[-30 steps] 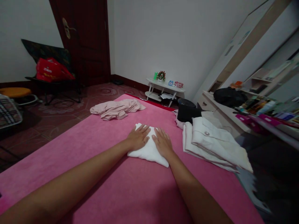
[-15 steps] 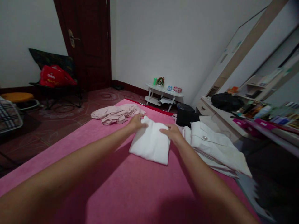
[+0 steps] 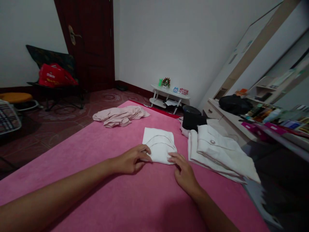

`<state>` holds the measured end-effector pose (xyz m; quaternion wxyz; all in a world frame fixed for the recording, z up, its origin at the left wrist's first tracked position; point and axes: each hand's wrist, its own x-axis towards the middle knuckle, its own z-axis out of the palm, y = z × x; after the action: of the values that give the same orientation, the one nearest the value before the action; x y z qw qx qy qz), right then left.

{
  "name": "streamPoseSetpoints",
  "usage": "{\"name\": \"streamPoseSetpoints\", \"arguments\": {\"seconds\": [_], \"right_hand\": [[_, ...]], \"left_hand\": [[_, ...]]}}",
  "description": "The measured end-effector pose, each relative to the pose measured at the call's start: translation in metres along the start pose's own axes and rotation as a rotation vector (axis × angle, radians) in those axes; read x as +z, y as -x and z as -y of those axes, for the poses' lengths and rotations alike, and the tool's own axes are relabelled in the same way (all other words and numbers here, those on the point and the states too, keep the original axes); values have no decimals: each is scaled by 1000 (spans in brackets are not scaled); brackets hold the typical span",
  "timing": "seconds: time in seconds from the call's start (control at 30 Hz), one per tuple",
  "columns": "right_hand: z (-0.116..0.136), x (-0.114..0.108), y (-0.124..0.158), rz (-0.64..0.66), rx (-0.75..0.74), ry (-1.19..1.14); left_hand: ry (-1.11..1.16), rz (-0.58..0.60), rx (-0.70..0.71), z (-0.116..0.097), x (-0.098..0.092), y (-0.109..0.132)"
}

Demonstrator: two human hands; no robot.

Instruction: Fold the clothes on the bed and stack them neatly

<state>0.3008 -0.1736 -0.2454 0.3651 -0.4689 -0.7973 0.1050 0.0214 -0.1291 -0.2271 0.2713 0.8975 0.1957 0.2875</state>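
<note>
A small white folded cloth (image 3: 159,144) lies on the pink bed cover (image 3: 91,151) in front of me. My left hand (image 3: 131,160) is at the cloth's near left corner, its fingers curled and pinched on the edge. At the near right corner sits my right hand (image 3: 184,173), with thumb and fingertips closed on the fabric. Both forearms reach in from the bottom of the view.
A crumpled pale pink garment (image 3: 120,115) lies farther back on the bed. A stack of folded white clothes (image 3: 217,149) and a black object (image 3: 193,120) sit at the right edge. Beyond are a cluttered dresser (image 3: 231,117), a small white table (image 3: 169,92), a chair with a red bag (image 3: 54,75) and a dark door (image 3: 89,42).
My hands went from lying flat on the cloth to its far edge, then drew back toward me. The cloth is now folded shorter, with both hands at its near edge.
</note>
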Motion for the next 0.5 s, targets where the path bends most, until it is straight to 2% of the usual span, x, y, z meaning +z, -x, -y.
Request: {"name": "streamPoseSetpoints", "arguments": {"seconds": [0.1, 0.2, 0.27, 0.3, 0.4, 0.5], "right_hand": [[3, -6, -2, -207, 97, -31], [-5, -13, -24, -334, 220, -10], [-18, -10, -36, -316, 340, -7], [-25, -7, -40, -287, 402, -1], [-35, 5, -47, -157, 490, 69], [-20, 15, -56, -55, 455, 204]], "left_hand": [[134, -50, -74, -10, -6, 3], [47, -306, -197, -2, -14, -9], [-64, -467, -325, 13, -12, -13], [-108, -512, -392, 21, -8, -14], [-157, -470, -483, 35, 6, -11], [-144, -405, -440, 32, 19, -8]]}}
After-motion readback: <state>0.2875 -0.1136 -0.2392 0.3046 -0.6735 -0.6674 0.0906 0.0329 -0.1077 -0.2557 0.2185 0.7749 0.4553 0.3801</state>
